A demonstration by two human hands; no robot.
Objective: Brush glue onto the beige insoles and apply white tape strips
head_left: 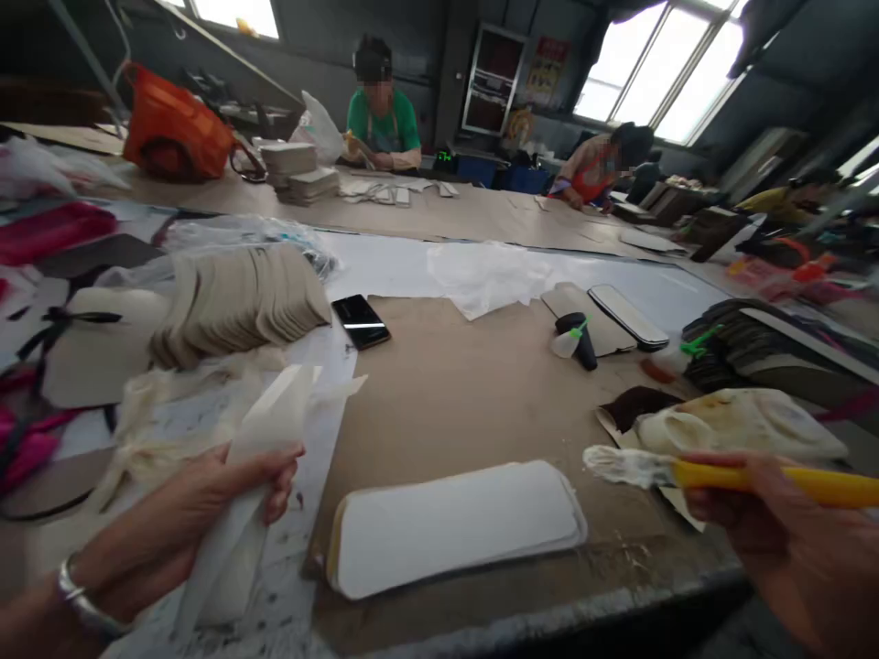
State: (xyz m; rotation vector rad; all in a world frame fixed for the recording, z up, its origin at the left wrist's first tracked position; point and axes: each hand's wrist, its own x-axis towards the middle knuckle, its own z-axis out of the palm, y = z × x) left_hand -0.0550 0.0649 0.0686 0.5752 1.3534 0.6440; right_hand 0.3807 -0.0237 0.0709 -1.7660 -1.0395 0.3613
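Observation:
My left hand [206,513] is closed around a thin, pale translucent sheet [271,412] that hangs down past my wrist. In my right hand [789,540] is a glue brush with a yellow handle [728,475]; its bristles [622,465] are coated in white paste. Between my hands, near the front edge of the bench, lies a stack of white rounded-end boards [460,526], and neither hand touches it. Just behind the brush sits a cream, stained container or bag [742,426], whose kind I cannot make out.
A row of beige curved boards [240,297] stands at left, beside a phone [361,320]. Plastic film [487,273], a black roll-like object [577,340] and dark stacked pieces [762,352] lie farther back. Two people [385,119] [597,169] work across the bench, near an orange bag [175,128].

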